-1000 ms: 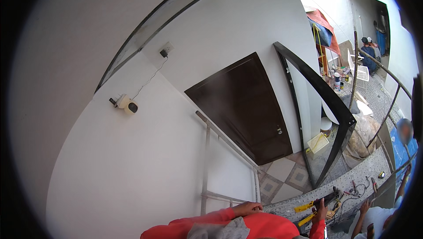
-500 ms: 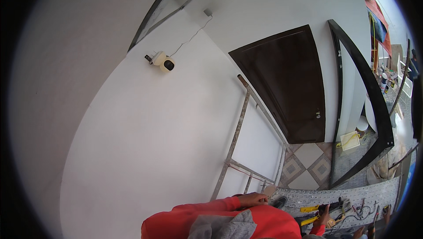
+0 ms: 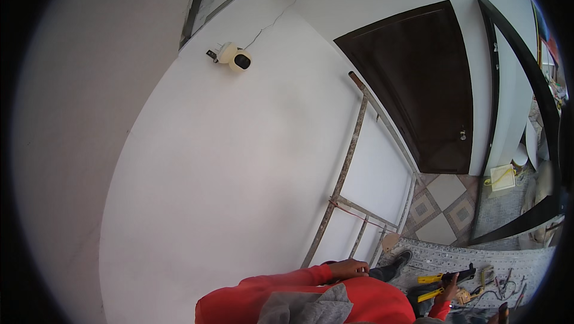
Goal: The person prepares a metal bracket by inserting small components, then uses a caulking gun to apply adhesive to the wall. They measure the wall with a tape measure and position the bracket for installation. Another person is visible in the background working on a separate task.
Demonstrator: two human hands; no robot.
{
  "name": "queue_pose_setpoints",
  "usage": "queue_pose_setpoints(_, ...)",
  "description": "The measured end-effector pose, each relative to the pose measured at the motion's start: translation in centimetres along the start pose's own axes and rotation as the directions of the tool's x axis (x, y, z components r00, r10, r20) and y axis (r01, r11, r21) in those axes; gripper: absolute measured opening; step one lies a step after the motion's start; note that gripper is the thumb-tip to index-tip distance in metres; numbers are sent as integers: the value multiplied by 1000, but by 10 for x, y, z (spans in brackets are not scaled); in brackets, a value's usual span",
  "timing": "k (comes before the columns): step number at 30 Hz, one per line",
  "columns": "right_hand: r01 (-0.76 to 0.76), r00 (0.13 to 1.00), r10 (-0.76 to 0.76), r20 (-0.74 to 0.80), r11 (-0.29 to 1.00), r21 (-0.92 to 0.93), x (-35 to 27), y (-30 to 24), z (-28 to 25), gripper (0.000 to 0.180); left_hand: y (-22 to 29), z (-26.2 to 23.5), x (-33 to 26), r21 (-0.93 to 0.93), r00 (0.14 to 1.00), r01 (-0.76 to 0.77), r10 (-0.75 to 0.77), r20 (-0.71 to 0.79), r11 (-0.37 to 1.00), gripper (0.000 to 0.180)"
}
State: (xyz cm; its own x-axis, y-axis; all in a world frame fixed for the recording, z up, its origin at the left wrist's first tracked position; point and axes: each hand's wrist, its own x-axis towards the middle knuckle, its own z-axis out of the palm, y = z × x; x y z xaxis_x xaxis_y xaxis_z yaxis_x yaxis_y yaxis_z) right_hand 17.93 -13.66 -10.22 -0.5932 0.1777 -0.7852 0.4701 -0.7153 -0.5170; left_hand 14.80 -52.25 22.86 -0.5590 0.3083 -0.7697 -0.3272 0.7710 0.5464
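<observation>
The view had swung left since a second earlier: the white wall camera (image 3: pixel 234 58) and the brown door (image 3: pixel 415 88) sat farther right, the co-worker in blue had left the picture, and a dark shoe (image 3: pixel 400 260) showed on the perforated platform (image 3: pixel 460 256). The right hand (image 3: pixel 448 288) kept its grip on the yellow-handled tool (image 3: pixel 460 275), fingers closed around it, at the near right, above the platform; its black end pointed right. The left arm lay bent across the near side in a red sleeve (image 3: pixel 287 278), the left hand (image 3: pixel 350 269) close to the body with fingers curled; whether it held anything could not be told. Cables (image 3: pixel 507 291) lay right of the tool.
</observation>
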Motion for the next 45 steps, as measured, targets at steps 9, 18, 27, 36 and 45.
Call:
queue_pose_setpoints(9, -75, 995, 74, 73, 997, 16, 11, 48, 17, 48, -15, -15, -15, 18, 996, 93, -93, -2, 996, 39)
queue_pose_setpoints(18, -138, 990, 138, 5, 987, 86, -17, 49, 63, 44, -29, -41, -13, 66, 996, 83, -86, 33, 994, 45)
queue_pose_setpoints(27, 65, 964, 13, -266, 958, 280, -81, 40, 58, 32, 7, -57, 47, 154, 981, -140, 116, 157, 978, 30)
queue_pose_setpoints(36, 200, 973, -129, -189, 882, 427, -151, 37, -16, 47, 320, -56, 137, 256, 504, -846, 858, 98, 468, 27)
queue_pose_setpoints(45, 270, 953, -162, -254, 834, 481, -171, 32, -17, 47, 392, 40, 116, 212, 285, -955, 847, 450, 209, 33)
